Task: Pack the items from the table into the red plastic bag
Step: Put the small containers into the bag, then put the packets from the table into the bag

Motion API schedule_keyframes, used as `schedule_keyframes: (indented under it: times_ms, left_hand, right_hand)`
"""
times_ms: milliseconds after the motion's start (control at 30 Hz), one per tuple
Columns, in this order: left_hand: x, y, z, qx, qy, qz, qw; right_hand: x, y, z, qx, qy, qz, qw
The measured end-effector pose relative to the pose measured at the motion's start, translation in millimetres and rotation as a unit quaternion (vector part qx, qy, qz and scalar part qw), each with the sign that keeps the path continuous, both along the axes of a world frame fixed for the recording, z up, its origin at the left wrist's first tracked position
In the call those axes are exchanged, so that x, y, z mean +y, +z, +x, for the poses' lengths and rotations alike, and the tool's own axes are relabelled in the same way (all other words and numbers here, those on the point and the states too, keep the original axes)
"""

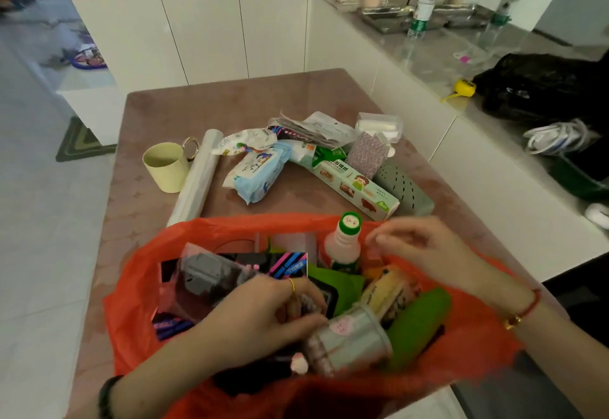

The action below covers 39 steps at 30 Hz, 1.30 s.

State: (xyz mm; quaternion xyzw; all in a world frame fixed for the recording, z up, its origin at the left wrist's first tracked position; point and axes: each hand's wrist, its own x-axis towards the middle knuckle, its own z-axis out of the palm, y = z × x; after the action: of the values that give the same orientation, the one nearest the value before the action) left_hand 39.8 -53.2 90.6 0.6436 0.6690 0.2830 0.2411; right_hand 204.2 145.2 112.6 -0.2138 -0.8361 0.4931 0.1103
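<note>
The red plastic bag lies open at the table's near edge, holding a green-capped bottle, dark packets, a green pouch and a clear cup. My left hand is inside the bag, fingers closed on a dark item beside the clear cup. My right hand pinches the bag's far right rim. Behind the bag on the table lie a yellow cup, a clear film roll, a blue wipes pack, a long paper box and a green perforated case.
The pink table stands against white cabinets. Further back on it are a tape ring, flat packets, a sponge and a soap box. The counter on the right carries bottles, a black bag and a yellow tape measure.
</note>
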Motion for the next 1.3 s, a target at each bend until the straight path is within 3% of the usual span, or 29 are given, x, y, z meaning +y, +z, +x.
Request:
schedule_keyframes:
  times_ms: [133, 233, 333, 433, 567, 633, 700, 800, 900, 967, 1033, 1133, 1233, 1300]
  left_hand:
    - [47, 13, -25, -0.098, 0.096, 0.064, 0.988]
    - [93, 17, -47, -0.172, 0.163, 0.075, 0.969]
    - [134, 14, -64, -0.236, 0.215, 0.061, 0.946]
    - [166, 6, -73, -0.267, 0.254, 0.046, 0.928]
    - [191, -1, -77, -0.335, 0.292, 0.034, 0.895]
    - [196, -5, -78, -0.359, 0.307, 0.017, 0.881]
    - [198, -7, -80, -0.378, 0.324, 0.001, 0.867]
    - [198, -8, -80, -0.372, 0.337, -0.009, 0.865]
    - [199, -2, -74, -0.363, 0.32, 0.01, 0.875]
    - [198, 5, -66, -0.389, 0.267, 0.027, 0.881]
    - [192, 14, -55, -0.415, 0.236, 0.055, 0.877]
    - [177, 23, -43, -0.41, 0.225, 0.123, 0.875]
    - [153, 27, -34, -0.347, 0.177, 0.121, 0.913]
    - [135, 20, -39, -0.245, 0.138, 0.062, 0.958]
  right_hand:
    - [67, 2, -29, 0.051, -0.148, -0.005, 0.988]
    - [117, -14, -59, -0.028, -0.21, 0.035, 0.977]
    - [153, -32, -88, -0.121, -0.209, 0.078, 0.967]
    - [181, -56, -114, -0.155, -0.198, 0.16, 0.955]
    - [206, -79, -135, -0.243, -0.187, 0.307, 0.901]
    - [213, -83, -140, -0.234, -0.201, 0.332, 0.892]
    - [211, -75, -141, -0.142, -0.225, 0.266, 0.927]
    - [194, -35, -135, 0.014, -0.224, 0.091, 0.97]
    - [170, 7, -120, 0.034, -0.102, -0.011, 0.994]
    - [148, 23, -112, 0.022, -0.03, -0.028, 0.999]
    - [128, 28, -106, 0.064, -0.024, -0.027, 0.997]
    - [102, 28, -91, 0.12, -0.024, -0.12, 0.985]
    - [78, 20, -76, 0.139, -0.03, -0.118, 0.983]
    - [66, 26, -67, 0.209, -0.074, -0.106, 0.969]
